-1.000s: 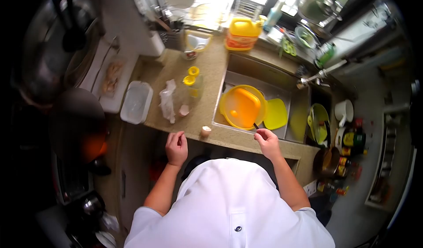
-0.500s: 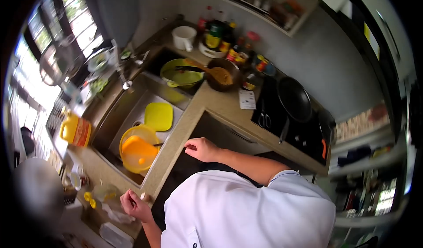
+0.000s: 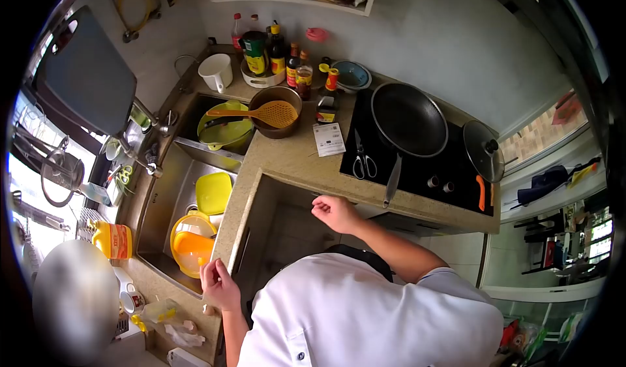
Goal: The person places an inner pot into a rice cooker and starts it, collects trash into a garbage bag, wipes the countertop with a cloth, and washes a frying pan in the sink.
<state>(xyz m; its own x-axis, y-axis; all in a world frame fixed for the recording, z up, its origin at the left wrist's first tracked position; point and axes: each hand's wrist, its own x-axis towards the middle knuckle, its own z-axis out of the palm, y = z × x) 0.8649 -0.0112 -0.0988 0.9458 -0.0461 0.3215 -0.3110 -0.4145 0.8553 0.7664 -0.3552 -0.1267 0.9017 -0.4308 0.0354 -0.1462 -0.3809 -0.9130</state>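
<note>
My left hand (image 3: 220,285) is at the counter edge beside the sink, fingers curled together; whatever it may hold is too small to make out. Just past it, a yellow bowl (image 3: 177,238) with an orange item (image 3: 193,244) in it stands in the sink. A yellow-green lid or board (image 3: 213,193) lies behind the bowl. My right hand (image 3: 335,213) hangs in front of the counter, below the stove, its fingers loosely curled and nothing visible in them. Small pale eggshell-like pieces (image 3: 208,310) sit near my left hand.
A black frying pan (image 3: 409,119), scissors (image 3: 364,164) and a glass lid (image 3: 483,150) rest on the stove (image 3: 417,183). An orange skimmer (image 3: 274,113) lies across a brown pot (image 3: 268,132). Bottles (image 3: 293,67) line the wall. A yellow jug (image 3: 112,240) stands left of the sink.
The view has swung right toward the stove. My right hand has left the dark handle at the orange item in the bowl and now hangs before the counter. My left hand remains near the counter edge.
</note>
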